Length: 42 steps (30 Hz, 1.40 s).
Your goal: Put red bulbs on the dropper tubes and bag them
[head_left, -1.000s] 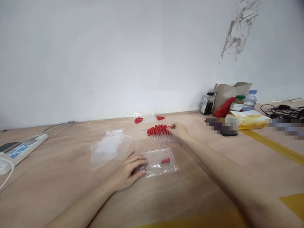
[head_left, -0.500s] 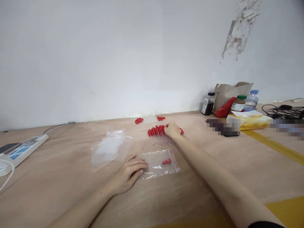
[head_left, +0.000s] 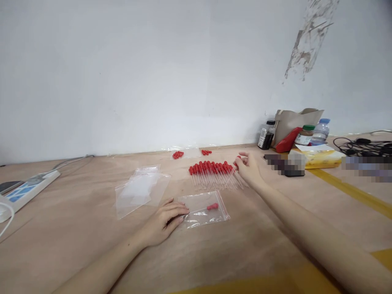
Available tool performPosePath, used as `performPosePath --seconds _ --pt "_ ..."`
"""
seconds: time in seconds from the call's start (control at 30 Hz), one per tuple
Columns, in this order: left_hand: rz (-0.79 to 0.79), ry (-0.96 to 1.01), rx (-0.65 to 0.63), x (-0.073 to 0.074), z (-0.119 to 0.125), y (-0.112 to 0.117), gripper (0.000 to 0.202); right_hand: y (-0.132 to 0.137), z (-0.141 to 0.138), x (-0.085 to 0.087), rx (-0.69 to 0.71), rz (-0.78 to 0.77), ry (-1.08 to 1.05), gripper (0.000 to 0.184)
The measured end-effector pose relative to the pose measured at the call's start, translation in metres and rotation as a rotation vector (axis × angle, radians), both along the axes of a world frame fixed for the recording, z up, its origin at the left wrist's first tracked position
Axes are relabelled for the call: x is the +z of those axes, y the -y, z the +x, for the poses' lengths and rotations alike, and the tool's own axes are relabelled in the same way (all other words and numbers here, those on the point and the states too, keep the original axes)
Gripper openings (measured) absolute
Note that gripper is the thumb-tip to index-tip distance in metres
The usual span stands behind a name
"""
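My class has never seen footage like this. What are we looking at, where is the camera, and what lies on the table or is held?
No machine here: a person works bare-handed, filmed by a head-worn camera looking down. The left hand lies flat on a clear zip bag holding one red-bulbed dropper. The right hand pinches a loose dropper, beside a row of droppers on the table. Empty bags lie further left.
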<state>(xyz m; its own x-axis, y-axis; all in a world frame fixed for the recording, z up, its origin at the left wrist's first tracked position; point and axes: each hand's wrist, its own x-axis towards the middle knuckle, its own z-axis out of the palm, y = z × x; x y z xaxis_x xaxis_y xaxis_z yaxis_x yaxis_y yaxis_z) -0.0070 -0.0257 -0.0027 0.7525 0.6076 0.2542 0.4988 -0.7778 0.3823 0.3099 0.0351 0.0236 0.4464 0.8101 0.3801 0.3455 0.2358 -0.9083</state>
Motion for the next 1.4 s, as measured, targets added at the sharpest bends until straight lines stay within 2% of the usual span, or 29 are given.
performPosePath --seconds 0.17,0.33,0.47,0.6,0.77,0.87,0.97,1.03,1.1,1.27,1.4 --pt "-0.013 -0.015 0.003 -0.001 0.002 -0.002 0.027 0.04 0.007 -0.023 0.095 -0.081 -0.381 0.024" --pt "-0.016 -0.025 0.008 0.0 0.002 -0.002 0.027 0.048 -0.006 -0.04 0.143 -0.104 -0.628 0.023" --pt "-0.019 -0.036 0.007 0.002 0.002 0.0 0.027 0.055 -0.014 -0.042 0.216 -0.164 -0.709 0.02" --pt "-0.013 -0.038 0.009 0.003 0.001 0.0 0.028 0.063 -0.017 -0.04 0.249 -0.202 -0.702 0.016" --pt "-0.007 -0.028 0.015 0.002 0.001 0.0 0.031 0.067 -0.018 -0.04 0.264 -0.214 -0.72 0.022" --pt "-0.01 -0.018 0.031 0.003 0.002 0.001 0.036 0.069 -0.019 -0.042 0.353 -0.259 -0.568 0.025" --pt "-0.023 -0.02 0.035 0.004 0.003 0.001 0.039 0.071 -0.02 -0.043 0.453 -0.237 -0.132 0.022" --pt "-0.033 -0.024 0.031 0.005 0.003 0.002 0.04 0.071 -0.02 -0.044 0.463 -0.158 0.169 0.018" --pt "-0.038 -0.021 0.023 0.005 0.004 0.002 0.04 0.069 -0.021 -0.046 0.457 -0.088 0.363 0.014" --pt "-0.046 -0.018 0.015 0.006 0.004 0.002 0.037 0.065 -0.023 -0.057 0.485 -0.001 0.511 0.011" --pt "-0.05 -0.027 0.01 0.007 0.005 0.003 0.028 0.061 -0.019 -0.061 0.487 -0.003 0.498 0.015"
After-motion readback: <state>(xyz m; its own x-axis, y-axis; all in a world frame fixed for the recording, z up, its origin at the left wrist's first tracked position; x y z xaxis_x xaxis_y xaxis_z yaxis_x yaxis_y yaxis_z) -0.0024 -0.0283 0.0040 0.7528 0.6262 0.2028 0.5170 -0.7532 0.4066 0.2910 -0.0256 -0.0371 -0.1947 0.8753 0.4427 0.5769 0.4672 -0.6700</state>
